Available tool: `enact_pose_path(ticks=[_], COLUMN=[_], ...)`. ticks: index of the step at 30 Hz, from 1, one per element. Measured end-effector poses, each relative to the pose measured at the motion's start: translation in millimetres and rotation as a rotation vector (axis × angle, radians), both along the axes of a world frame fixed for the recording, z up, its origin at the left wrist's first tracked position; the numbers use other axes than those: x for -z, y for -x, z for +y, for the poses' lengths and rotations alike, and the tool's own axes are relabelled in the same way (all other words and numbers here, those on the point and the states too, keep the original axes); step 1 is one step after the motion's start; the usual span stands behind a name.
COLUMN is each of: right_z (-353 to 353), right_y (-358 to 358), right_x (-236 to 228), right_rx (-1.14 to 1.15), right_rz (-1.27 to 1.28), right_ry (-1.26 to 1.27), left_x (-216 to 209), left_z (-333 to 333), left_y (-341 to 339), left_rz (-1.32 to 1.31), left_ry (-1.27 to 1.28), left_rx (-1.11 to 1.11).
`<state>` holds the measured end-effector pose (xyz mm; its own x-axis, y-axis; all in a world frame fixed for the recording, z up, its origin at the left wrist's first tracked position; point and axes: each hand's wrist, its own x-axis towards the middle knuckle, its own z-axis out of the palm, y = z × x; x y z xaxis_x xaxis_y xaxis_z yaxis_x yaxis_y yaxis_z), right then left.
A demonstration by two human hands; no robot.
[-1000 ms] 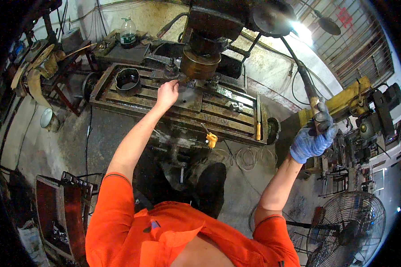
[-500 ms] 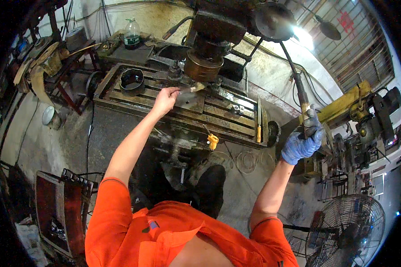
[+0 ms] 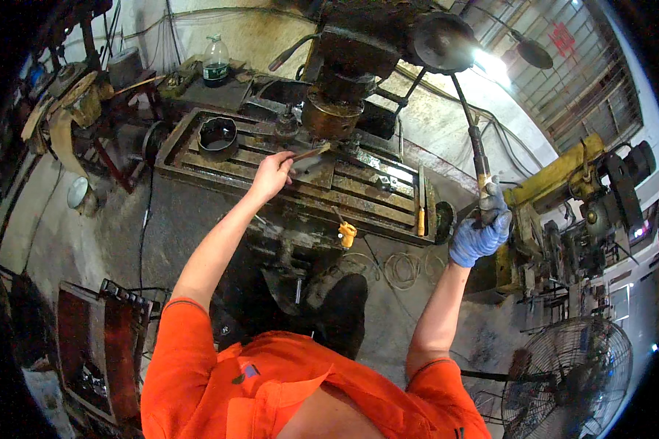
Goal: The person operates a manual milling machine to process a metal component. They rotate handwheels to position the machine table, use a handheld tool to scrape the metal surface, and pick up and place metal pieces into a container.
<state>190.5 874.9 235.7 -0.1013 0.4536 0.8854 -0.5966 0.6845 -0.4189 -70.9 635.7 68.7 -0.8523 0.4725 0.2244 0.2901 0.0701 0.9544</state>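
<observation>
My bare left hand (image 3: 272,177) is closed on the handle of a small brush (image 3: 313,153). The brush's pale tip lies beneath the round spindle head (image 3: 332,115) of a machine, over the slotted metal table (image 3: 366,193). To the right, my right hand (image 3: 483,233), in a blue-grey glove, is wrapped round the lower grip of a long lever (image 3: 478,150) that slopes up to the machine. A black round tub (image 3: 217,137) of dark liquid stands on the table, left of my left hand.
A yellow-handled tool (image 3: 346,233) juts from the table's front edge. Another long tool with a yellow handle (image 3: 421,219) lies at the table's right end. A floor fan (image 3: 567,380) stands lower right, and a red-brown metal box (image 3: 88,351) lower left. Coiled hose (image 3: 403,271) lies on the floor.
My right hand and the lever have shifted left and slightly down. My left hand has dropped a little, and the brush has turned in its grip, its tip slightly lower.
</observation>
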Motion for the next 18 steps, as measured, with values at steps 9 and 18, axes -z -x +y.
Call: enact_pose_path(ticks=[9,18], right_z=[-11,-12], right_y=[-7,-11], right_x=[-25,-49], right_rx=[0.217,0.129], right_rz=[-0.009,0.08], right_ry=[-0.02,0.106], left_x=[-11,-6], left_z=[1,13], left_y=[-5,2], left_rz=[0.063,0.096], left_ry=[0.047,0.066], left_rx=[0.006,0.026])
